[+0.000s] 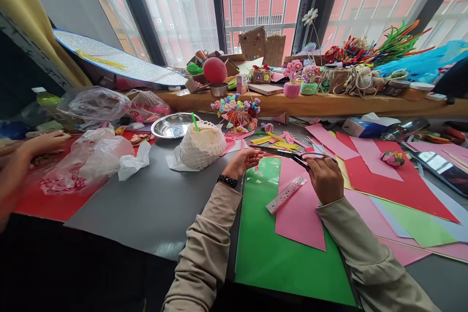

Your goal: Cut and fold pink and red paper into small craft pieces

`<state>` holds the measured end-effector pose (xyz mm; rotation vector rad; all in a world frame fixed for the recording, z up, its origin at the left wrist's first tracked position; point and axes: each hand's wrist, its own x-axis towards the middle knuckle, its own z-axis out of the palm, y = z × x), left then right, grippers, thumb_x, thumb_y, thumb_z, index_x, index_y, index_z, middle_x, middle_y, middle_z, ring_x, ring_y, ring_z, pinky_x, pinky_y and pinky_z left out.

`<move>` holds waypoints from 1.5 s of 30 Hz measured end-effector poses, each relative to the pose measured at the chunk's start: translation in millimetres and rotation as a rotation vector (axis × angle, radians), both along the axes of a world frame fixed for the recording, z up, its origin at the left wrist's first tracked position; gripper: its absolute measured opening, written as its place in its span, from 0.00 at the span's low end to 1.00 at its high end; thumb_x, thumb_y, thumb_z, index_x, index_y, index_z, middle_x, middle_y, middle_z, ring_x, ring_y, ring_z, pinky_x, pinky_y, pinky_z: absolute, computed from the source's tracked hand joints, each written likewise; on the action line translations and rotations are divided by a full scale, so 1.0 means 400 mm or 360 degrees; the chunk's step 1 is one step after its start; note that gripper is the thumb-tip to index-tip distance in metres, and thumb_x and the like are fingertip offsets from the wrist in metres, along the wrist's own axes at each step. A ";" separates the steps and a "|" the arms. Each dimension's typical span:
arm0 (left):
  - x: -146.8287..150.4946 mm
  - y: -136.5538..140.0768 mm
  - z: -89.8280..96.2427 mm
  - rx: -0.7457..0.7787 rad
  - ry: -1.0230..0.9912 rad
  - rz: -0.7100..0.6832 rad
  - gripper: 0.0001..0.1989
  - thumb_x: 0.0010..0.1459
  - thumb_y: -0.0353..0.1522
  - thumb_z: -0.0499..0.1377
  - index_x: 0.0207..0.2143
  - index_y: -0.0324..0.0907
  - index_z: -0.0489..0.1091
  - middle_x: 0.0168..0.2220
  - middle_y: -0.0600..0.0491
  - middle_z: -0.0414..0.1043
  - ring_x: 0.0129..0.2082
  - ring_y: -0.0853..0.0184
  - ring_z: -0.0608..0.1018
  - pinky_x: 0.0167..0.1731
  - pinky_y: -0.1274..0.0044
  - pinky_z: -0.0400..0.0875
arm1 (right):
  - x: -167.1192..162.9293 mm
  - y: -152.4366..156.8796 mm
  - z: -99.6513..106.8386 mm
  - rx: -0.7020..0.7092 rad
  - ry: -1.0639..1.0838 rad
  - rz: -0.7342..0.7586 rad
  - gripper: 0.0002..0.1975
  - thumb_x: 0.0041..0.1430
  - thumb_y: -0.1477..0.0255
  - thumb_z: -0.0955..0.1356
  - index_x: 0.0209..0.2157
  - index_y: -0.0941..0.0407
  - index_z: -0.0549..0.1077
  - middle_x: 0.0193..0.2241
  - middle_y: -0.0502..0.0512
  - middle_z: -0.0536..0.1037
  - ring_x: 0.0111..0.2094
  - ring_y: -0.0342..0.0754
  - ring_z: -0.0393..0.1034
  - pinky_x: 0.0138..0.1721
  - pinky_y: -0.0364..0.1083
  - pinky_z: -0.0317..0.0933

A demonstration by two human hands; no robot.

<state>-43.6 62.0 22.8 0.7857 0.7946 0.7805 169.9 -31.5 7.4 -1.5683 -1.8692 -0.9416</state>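
On my feed the right hand (326, 178) is gripping the scissors (288, 154) by their handle loops, and the blades are pointing left; I am judging that they are being held this way so the blades reach straight toward the left hand (243, 162). That hand is hovering beside the blade ends, its fingers curling inward. From this far off I am not able to tell whether its fingertips are pinching a scrap.

The scissors are hanging near the far edge of a green sheet (285, 273), which is lying on the table (139, 219) before the body, probably serving as a mat. A pink sheet (302, 224) is resting on it between the forearms, and a ruler (286, 195) is lying slantwise across the pink sheet's left edge, likely for being within easy reach.

Just beyond the blades, yellow strips (285, 145) are lying loose among pink pieces, seemingly out of the way. To the right, a red sheet (413, 195) is sitting under other pink paper, perhaps to save room. Leftward, a foam-netted coconut (204, 144) is standing near a steel plate (171, 126), and another person's hand (46, 144) is occupying a separate spot beside plastic bags (98, 161).
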 end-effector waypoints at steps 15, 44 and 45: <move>0.010 -0.013 0.007 0.0240 -0.0094 0.0001 0.03 0.46 0.26 0.54 0.26 0.35 0.67 0.20 0.55 0.69 0.18 0.79 0.69 0.21 0.86 0.64 | 0.011 0.011 -0.011 -0.0012 0.0160 0.0073 0.11 0.46 0.79 0.63 0.35 0.60 0.69 0.27 0.54 0.73 0.32 0.49 0.60 0.39 0.46 0.54; 0.021 -0.009 -0.007 0.0476 0.0043 0.0147 0.08 0.43 0.32 0.58 0.24 0.35 0.66 0.18 0.56 0.67 0.17 0.79 0.69 0.21 0.86 0.63 | 0.008 0.017 -0.024 -0.0013 0.0178 0.0081 0.11 0.47 0.79 0.62 0.34 0.61 0.69 0.27 0.54 0.73 0.31 0.49 0.60 0.37 0.46 0.54; 0.020 -0.008 -0.007 0.0427 0.0044 0.0123 0.07 0.44 0.31 0.58 0.24 0.35 0.66 0.19 0.56 0.68 0.18 0.79 0.70 0.22 0.86 0.64 | 0.008 0.013 -0.019 0.0007 0.0133 0.0053 0.11 0.48 0.79 0.62 0.35 0.60 0.69 0.27 0.54 0.73 0.31 0.49 0.60 0.37 0.46 0.53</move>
